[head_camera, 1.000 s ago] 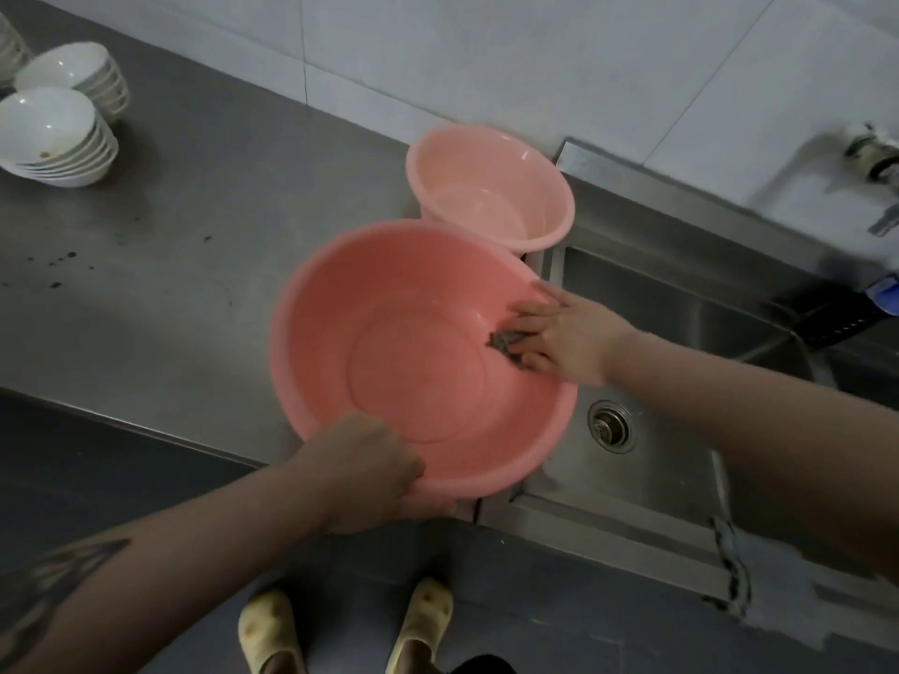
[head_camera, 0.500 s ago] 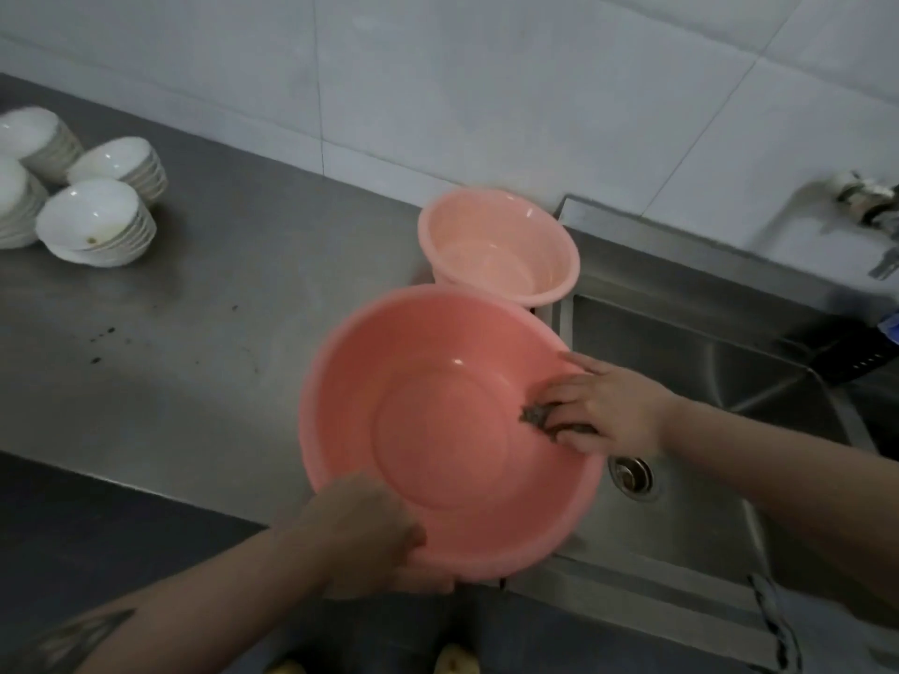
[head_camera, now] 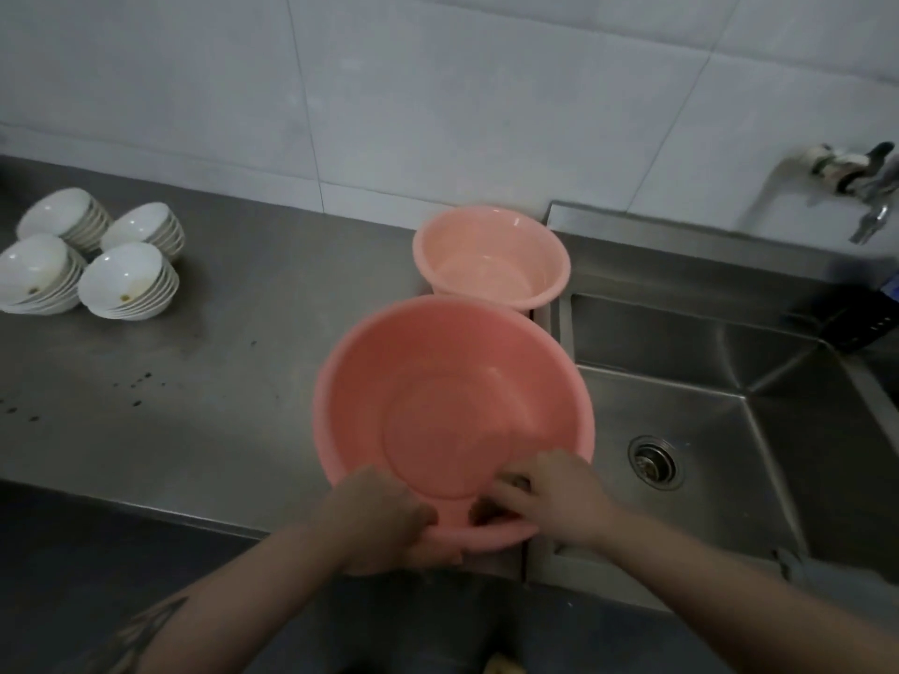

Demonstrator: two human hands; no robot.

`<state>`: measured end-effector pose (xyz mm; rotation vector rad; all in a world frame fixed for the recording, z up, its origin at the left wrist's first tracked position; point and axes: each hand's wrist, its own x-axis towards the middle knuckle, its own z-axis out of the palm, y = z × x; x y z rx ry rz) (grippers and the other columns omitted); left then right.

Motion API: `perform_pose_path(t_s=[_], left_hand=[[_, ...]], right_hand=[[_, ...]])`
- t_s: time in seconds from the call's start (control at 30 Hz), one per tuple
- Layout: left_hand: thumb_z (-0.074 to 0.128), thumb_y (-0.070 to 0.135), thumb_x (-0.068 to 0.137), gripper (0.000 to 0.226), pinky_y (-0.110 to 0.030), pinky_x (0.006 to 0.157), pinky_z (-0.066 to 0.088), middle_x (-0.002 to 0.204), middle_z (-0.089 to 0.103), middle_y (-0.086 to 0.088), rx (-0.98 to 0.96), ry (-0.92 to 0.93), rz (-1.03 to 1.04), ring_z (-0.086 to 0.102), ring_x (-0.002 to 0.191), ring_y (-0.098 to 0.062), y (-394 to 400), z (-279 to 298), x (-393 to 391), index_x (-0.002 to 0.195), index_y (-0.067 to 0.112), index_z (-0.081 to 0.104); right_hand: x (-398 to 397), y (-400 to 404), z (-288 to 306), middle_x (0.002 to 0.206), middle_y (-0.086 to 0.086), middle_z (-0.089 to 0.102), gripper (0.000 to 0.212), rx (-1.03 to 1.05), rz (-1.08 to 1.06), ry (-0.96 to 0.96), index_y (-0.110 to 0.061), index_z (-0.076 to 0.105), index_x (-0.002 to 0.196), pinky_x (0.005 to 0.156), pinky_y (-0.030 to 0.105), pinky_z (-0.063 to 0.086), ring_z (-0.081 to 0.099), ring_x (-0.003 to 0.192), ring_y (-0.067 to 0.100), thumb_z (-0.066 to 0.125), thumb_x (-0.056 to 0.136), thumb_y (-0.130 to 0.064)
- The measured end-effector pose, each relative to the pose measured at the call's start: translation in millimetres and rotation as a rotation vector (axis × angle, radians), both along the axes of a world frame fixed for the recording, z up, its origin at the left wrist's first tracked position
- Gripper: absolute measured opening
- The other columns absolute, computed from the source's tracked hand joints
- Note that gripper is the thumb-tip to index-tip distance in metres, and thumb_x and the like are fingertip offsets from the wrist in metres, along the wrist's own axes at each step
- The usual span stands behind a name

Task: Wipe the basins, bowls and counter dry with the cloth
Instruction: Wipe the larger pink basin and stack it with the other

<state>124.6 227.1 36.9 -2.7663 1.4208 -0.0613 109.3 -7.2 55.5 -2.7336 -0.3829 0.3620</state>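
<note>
- Nearest to me, my left hand (head_camera: 384,520) curls over the near rim of the large pink basin (head_camera: 452,411), its grip clamped on that rim with the thumb outside, steadying it.
- My right hand (head_camera: 549,498) sits just inside the same near wall, fingers bent down over a small wad of cloth (head_camera: 513,480); only a sliver of it shows, so I judge the grip is pinching it against the plastic, not hanging loose.
- The large pink basin rests on the steel desk (head_camera: 204,411), its right side overhanging the sink (head_camera: 729,430).
- I judge the step in hand to be drying the inside of this basin, at the near wall now.
- Next move, as I judge it: sweep the cloth round the remaining wall and floor while the left hand turns or holds the rim firm.
- Just behind, touching or nearly so, stands the small pink basin (head_camera: 491,257), empty and upright, apparently not yet wiped.
- Far left, four stacks of white bowls (head_camera: 126,279) sit on the desk, some flecked with residue, dark specks nearby.
- A tap (head_camera: 861,197) juts from the tiled wall at far right.
</note>
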Motion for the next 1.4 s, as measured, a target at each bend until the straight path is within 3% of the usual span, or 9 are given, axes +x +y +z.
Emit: perform_pose_path(t_s=[0.1, 0.27, 0.47, 0.67, 0.77, 1.07, 1.2, 1.3, 1.4], left_hand=[[0.035, 0.062, 0.075, 0.051, -0.015, 0.032, 0.024, 0.038, 0.052, 0.005, -0.088, -0.019, 0.016, 0.049, 0.031, -0.011, -2.8, 18.3, 6.3, 0.055, 0.026, 0.064], [0.034, 0.064, 0.081, 0.045, -0.028, 0.043, 0.033, 0.049, 0.053, -0.003, -0.435, 0.102, 0.228, 0.05, 0.043, -0.014, 0.3, 71.6, 13.9, 0.068, 0.025, 0.052], [0.05, 0.065, 0.085, 0.056, -0.024, 0.043, 0.016, 0.045, 0.025, 0.009, -1.115, 0.418, 0.747, 0.023, 0.042, -0.005, 18.1, 140.2, 21.1, 0.053, 0.022, 0.034], [0.042, 0.05, 0.095, 0.052, -0.024, 0.058, 0.05, 0.064, 0.071, -0.003, -1.539, 0.723, 0.94, 0.065, 0.055, -0.008, 30.6, 163.0, 24.3, 0.079, 0.008, 0.069], [0.046, 0.043, 0.096, 0.039, -0.034, 0.07, 0.055, 0.085, 0.074, -0.01, -1.636, 0.778, 0.862, 0.07, 0.074, -0.019, 37.0, 163.1, 23.8, 0.098, 0.012, 0.07], [0.051, 0.039, 0.095, 0.034, -0.03, 0.063, 0.044, 0.07, 0.059, -0.01, -1.609, 0.709, 0.843, 0.052, 0.063, -0.018, 30.8, 169.1, 18.3, 0.082, 0.01, 0.066], [0.051, 0.037, 0.096, 0.039, -0.027, 0.058, 0.039, 0.058, 0.054, -0.002, -1.631, 0.681, 0.86, 0.048, 0.054, -0.014, 23.5, 169.5, 21.0, 0.062, 0.019, 0.059], [0.052, 0.033, 0.096, 0.041, -0.025, 0.055, 0.042, 0.057, 0.058, 0.002, -1.64, 0.696, 0.889, 0.051, 0.051, -0.011, 20.8, 171.6, 26.4, 0.06, 0.016, 0.061], [0.054, 0.032, 0.095, 0.037, -0.033, 0.071, 0.05, 0.08, 0.071, -0.017, -1.649, 0.747, 0.925, 0.063, 0.068, -0.022, 19.3, 174.1, 39.6, 0.084, 0.002, 0.073]], right_hand=[[22.6, 2.6, 37.7, 0.067, -0.008, 0.073, 0.036, 0.75, -0.461, -0.105, -0.02, 0.072, 0.068, 0.067, 0.023, 0.053, 0.067, 0.066, 0.004, 0.053, 0.097, -0.025], [62.5, -11.7, 112.6, 0.076, 0.005, 0.074, 0.035, 1.561, -0.948, -0.244, -0.011, 0.071, 0.085, 0.06, 0.027, 0.056, 0.069, 0.069, 0.017, 0.052, 0.096, -0.038], [74.6, -11.5, 122.3, 0.106, 0.019, 0.071, 0.049, 1.75, -0.871, -0.121, 0.002, 0.065, 0.114, 0.091, 0.042, 0.051, 0.067, 0.1, 0.033, 0.045, 0.098, -0.04], [90.6, 23.5, 105.4, 0.119, 0.025, 0.063, 0.051, 1.994, -0.757, 0.117, 0.007, 0.057, 0.124, 0.081, 0.037, 0.057, 0.059, 0.113, 0.037, 0.032, 0.101, -0.032], [105.2, 54.4, 108.2, 0.115, 0.024, 0.066, 0.048, 1.83, -0.744, 0.118, 0.006, 0.06, 0.121, 0.069, 0.03, 0.058, 0.062, 0.106, 0.035, 0.037, 0.101, -0.032], [157.6, 79.8, 134.5, 0.113, 0.015, 0.065, 0.042, 0.823, -0.326, 0.024, -0.011, 0.068, 0.102, 0.104, 0.038, 0.039, 0.058, 0.112, 0.032, 0.037, 0.091, -0.037], [159.2, 85.5, 128.2, 0.103, 0.005, 0.065, 0.02, 0.725, -0.182, -0.023, -0.03, 0.063, 0.082, 0.099, 0.033, 0.04, 0.058, 0.103, 0.021, 0.045, 0.089, -0.026], [137.2, 97.1, 133.4, 0.128, -0.004, 0.056, 0.033, 0.601, -0.017, -0.287, -0.021, 0.063, 0.121, 0.094, 0.014, 0.027, 0.046, 0.119, 0.009, 0.039, 0.1, -0.018], [115.4, 105.9, 125.0, 0.145, -0.006, 0.044, 0.043, 0.511, 0.119, -0.454, -0.021, 0.052, 0.137, 0.11, 0.023, 0.027, 0.039, 0.132, 0.009, 0.034, 0.099, -0.033]])
